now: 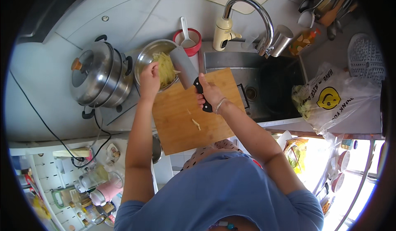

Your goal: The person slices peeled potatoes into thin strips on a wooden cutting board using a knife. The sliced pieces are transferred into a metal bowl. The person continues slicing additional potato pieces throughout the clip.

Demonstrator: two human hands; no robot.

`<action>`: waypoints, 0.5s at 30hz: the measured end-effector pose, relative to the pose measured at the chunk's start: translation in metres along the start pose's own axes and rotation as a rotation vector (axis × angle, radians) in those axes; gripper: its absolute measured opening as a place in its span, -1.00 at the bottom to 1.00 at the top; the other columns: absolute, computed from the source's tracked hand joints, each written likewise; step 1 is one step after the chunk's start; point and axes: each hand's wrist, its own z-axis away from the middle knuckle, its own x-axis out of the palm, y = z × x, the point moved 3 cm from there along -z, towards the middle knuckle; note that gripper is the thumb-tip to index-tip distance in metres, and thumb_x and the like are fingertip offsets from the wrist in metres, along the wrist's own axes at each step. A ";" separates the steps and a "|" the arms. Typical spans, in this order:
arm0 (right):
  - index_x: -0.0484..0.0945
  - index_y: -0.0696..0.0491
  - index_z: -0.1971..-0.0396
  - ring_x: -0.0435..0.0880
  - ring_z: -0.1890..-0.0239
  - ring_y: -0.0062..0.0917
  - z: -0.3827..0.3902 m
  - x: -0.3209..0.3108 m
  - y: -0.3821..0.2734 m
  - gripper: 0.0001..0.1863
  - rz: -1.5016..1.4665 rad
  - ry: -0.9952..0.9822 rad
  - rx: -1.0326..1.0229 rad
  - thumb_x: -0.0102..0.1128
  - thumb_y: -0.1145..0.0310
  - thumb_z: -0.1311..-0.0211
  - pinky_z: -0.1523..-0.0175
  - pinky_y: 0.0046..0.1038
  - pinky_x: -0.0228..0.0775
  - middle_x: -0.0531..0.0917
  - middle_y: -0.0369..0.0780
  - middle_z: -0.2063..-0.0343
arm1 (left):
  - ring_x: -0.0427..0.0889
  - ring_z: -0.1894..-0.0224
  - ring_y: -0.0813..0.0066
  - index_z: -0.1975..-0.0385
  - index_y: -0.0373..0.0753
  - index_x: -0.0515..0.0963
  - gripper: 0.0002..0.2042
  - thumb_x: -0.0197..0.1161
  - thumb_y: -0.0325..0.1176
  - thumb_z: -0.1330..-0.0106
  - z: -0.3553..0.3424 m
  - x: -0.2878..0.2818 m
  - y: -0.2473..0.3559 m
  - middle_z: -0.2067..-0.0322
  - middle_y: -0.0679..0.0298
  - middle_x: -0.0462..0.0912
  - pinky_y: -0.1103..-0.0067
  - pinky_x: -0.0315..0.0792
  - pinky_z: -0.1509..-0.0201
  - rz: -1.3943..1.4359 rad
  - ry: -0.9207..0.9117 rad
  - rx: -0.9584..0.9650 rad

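My right hand (208,93) grips the black handle of a wide cleaver (185,68) over the wooden cutting board (173,132); the blade reaches to the steel bowl's right side. The bowl (144,53) holds pale yellow-green shreds (164,66). At its left side my left hand (150,77) has its fingers curled together beside the shreds; what is in them, if anything, is hidden. A few thin pale pieces (195,123) lie on the board, which overlaps the sink's left end.
A lidded steel steamer (97,82) stands left, with cords nearby. Behind are a red bowl with white spoon (194,37) and a curved tap (247,1) over the sink (280,95). Right are a plastic bag (321,115), perforated plate (365,60) and hanging utensils (330,14).
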 end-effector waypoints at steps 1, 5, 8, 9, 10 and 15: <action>0.39 0.03 0.42 0.23 0.72 -0.64 -0.002 0.007 -0.001 -0.25 -0.016 -0.012 0.002 -0.11 -0.46 -0.48 0.57 -0.44 0.26 0.27 -0.39 0.68 | 0.60 -0.20 -0.03 -0.22 -0.38 0.55 -0.65 0.17 -0.47 -0.48 0.013 0.003 0.021 -0.14 -0.07 0.64 0.35 0.49 -0.27 0.013 0.087 0.165; 0.39 0.06 0.40 0.27 0.72 -0.59 -0.005 0.025 -0.011 -0.23 -0.045 -0.047 -0.015 -0.13 -0.47 -0.48 0.57 -0.41 0.31 0.30 -0.35 0.68 | 0.61 -0.19 -0.06 -0.23 -0.37 0.54 -0.59 0.14 -0.63 -0.37 0.046 0.022 0.050 -0.15 -0.06 0.64 0.29 0.52 -0.28 -0.201 0.132 0.657; 0.39 0.06 0.39 0.27 0.72 -0.59 -0.009 0.016 -0.020 -0.23 -0.119 -0.042 -0.017 -0.13 -0.48 -0.47 0.57 -0.42 0.29 0.31 -0.35 0.67 | 0.62 -0.17 -0.05 -0.20 -0.37 0.57 -0.59 0.12 -0.65 -0.35 0.036 0.026 0.006 -0.12 -0.05 0.66 0.28 0.53 -0.26 -0.326 0.171 0.453; 0.40 0.04 0.40 0.26 0.71 -0.60 -0.005 0.009 -0.022 -0.24 -0.111 -0.038 -0.037 -0.13 -0.48 -0.47 0.56 -0.45 0.28 0.29 -0.36 0.68 | 0.63 -0.17 -0.04 -0.16 -0.36 0.59 -0.67 0.16 -0.56 -0.41 0.035 0.023 -0.002 -0.10 -0.04 0.66 0.31 0.55 -0.22 -0.349 0.208 0.455; 0.40 0.04 0.40 0.26 0.71 -0.60 0.001 0.001 -0.024 -0.24 -0.119 -0.049 -0.043 -0.12 -0.48 -0.48 0.56 -0.45 0.27 0.29 -0.36 0.68 | 0.65 -0.13 -0.02 -0.16 -0.35 0.59 -0.67 0.19 -0.55 -0.42 0.037 0.022 0.002 -0.09 -0.02 0.67 0.31 0.56 -0.20 -0.319 0.197 0.462; 0.39 0.02 0.40 0.23 0.71 -0.63 0.039 -0.056 0.008 -0.28 -0.091 -0.019 -0.014 -0.12 -0.44 -0.51 0.54 -0.48 0.25 0.26 -0.39 0.68 | 0.70 0.04 0.02 -0.14 -0.30 0.56 -0.63 0.41 -0.36 -0.38 0.108 0.051 0.030 0.07 0.08 0.69 0.31 0.60 -0.06 -0.138 -0.146 0.318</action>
